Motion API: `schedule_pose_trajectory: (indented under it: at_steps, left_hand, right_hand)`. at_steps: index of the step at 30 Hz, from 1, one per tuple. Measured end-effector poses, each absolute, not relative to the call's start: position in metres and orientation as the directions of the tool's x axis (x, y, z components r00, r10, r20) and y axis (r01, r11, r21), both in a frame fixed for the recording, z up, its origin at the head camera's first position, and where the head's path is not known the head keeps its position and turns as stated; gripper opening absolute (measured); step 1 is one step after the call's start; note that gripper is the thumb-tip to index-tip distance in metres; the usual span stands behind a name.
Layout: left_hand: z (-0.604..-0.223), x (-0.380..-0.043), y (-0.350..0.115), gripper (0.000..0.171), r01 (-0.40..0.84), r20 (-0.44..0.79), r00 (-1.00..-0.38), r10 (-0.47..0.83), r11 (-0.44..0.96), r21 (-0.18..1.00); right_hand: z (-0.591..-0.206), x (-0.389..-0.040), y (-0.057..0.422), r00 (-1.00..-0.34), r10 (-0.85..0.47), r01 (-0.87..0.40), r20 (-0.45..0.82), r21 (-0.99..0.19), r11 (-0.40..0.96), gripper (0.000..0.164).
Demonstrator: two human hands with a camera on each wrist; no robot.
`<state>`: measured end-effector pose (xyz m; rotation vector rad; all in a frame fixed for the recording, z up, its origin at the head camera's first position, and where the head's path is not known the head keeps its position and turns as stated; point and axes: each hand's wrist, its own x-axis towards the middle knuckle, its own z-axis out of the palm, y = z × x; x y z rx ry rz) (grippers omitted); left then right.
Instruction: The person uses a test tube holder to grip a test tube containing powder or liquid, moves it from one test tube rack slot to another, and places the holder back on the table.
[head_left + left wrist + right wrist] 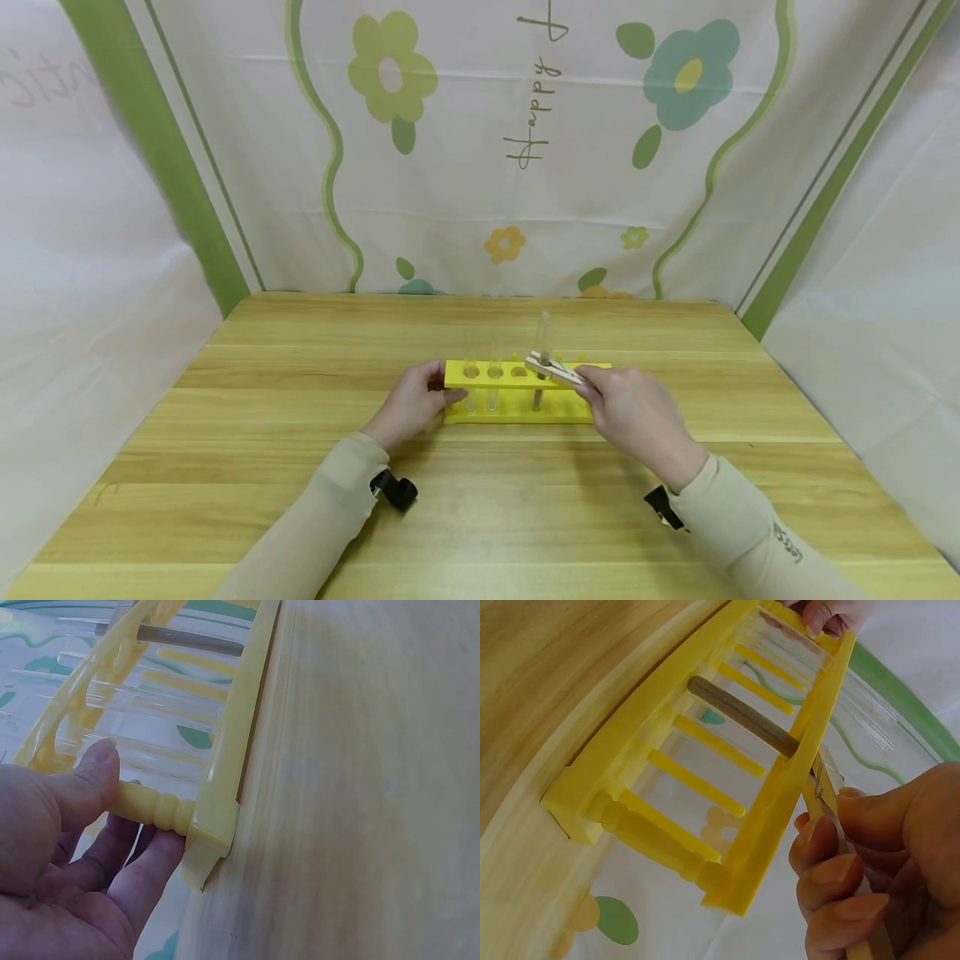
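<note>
A yellow test tube rack (480, 419) stands upright on the table. My left hand (408, 404) grips its left end; in the left wrist view the thumb and fingers go around the turned end post (142, 801). With my right hand (637, 417) I hold a wooden test tube clamp (562, 372) with a wire spring (819, 782). The clamp's jaws are at a test tube with dark brown contents (742, 716), just above the rack's top bar. That tube's lower part stands inside the rack. Two clear tubes (471, 402) stand in holes nearer my left hand.
Several yellow pegs (697, 784) rise from the rack's base at its back side. The wooden table (480, 517) extends around the rack. A white curtain (465, 183) with flowers hangs behind it, and pale fabric (97, 333) hangs at both sides.
</note>
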<state>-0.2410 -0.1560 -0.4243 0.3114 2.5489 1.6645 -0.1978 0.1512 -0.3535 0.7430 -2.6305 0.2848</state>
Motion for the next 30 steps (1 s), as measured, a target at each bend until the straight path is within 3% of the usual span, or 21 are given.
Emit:
schedule_pose_trajectory:
  at_steps: [19, 30]
  left_hand:
    - [-0.424, -0.2409, -0.155, 0.013, 0.128, 0.047, -0.976, 0.214, 0.384, 0.914]
    - [-0.4214, -0.2392, -0.1544, 0.015, 0.11, 0.029, -0.976, 0.216, 0.37, 0.923]
  right_hand:
    - [-0.3557, -0.196, 0.1507, -0.8, -0.428, -0.51, 0.421, -0.101, 0.854, 0.018]
    - [-0.3494, -0.1934, 0.1515, -0.777, -0.432, -0.525, 0.458, -0.091, 0.846, 0.016]
